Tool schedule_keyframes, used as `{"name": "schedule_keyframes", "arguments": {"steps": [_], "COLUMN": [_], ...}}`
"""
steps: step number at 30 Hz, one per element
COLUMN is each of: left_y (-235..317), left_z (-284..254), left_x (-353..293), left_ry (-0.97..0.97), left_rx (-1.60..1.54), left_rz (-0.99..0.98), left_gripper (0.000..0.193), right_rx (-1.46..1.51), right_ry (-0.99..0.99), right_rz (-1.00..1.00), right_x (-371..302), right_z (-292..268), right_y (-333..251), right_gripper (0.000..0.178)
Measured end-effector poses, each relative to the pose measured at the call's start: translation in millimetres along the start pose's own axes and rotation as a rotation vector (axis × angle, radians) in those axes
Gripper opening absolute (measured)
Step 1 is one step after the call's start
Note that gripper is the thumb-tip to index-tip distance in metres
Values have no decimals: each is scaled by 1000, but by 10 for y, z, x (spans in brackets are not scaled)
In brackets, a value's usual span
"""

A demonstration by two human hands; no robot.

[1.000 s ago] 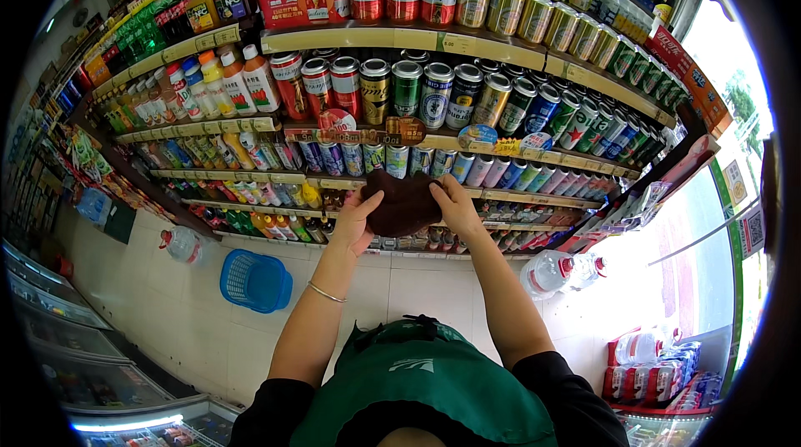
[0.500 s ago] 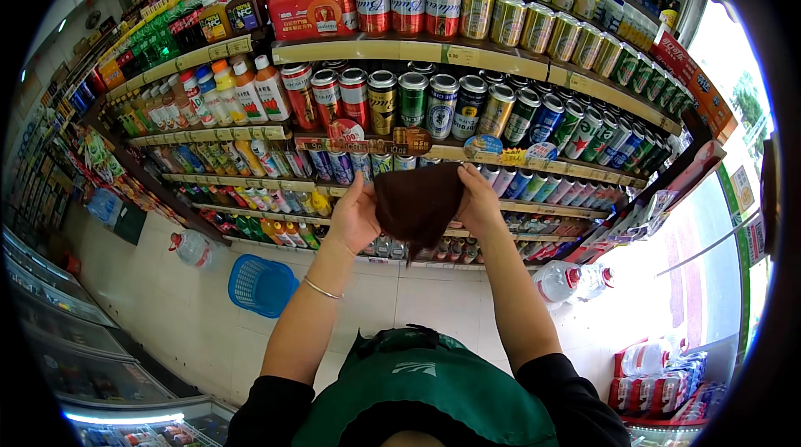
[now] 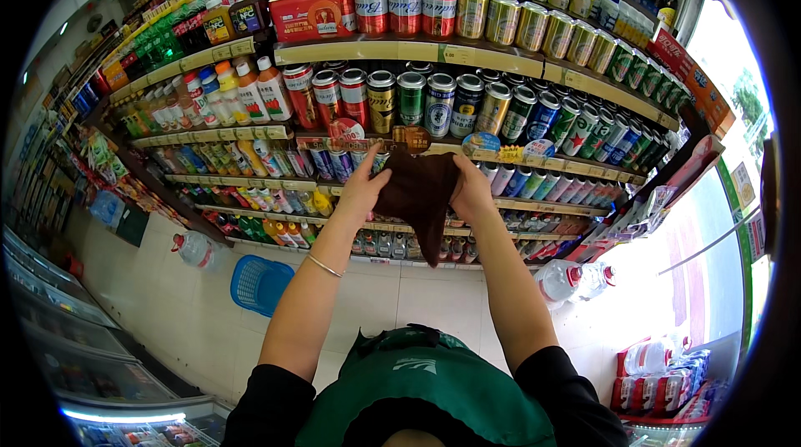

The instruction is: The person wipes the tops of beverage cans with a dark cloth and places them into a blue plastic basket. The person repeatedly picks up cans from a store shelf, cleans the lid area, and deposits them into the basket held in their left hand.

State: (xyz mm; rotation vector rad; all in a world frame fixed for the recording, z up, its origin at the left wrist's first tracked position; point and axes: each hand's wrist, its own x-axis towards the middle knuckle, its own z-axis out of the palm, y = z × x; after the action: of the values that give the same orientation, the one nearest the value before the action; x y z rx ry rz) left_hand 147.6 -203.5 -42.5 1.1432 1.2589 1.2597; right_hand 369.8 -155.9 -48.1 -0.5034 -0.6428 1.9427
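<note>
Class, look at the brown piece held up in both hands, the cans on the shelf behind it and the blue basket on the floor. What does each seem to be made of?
Brown cloth: soft matt fabric, hanging limp in folds between the left hand and right hand. Cans: probably metal, with glossy printed sides and bright rims. Blue basket: likely moulded plastic, with an even colour and slotted walls.

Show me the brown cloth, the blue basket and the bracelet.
Brown cloth point(image 3: 420, 196), head view, middle of the hanging fabric.
Blue basket point(image 3: 260, 284), head view, its mesh side wall.
Bracelet point(image 3: 324, 266), head view, band across the left wrist.
</note>
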Motion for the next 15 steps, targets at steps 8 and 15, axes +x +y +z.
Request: {"name": "schedule_keyframes", "arguments": {"steps": [8, 15], "left_y": [-177, -224], "left_z": [-193, -220], "left_x": [-76, -32], "left_ry": [119, 106], "left_rx": [-616, -518], "left_rz": [12, 58], "left_gripper": [31, 18], "right_rx": [-497, -852], "right_ry": [137, -61], "right_rz": [-198, -173], "right_x": [-96, 41], "right_z": [144, 32], "right_y": [-33, -19], "right_gripper": [38, 30]}}
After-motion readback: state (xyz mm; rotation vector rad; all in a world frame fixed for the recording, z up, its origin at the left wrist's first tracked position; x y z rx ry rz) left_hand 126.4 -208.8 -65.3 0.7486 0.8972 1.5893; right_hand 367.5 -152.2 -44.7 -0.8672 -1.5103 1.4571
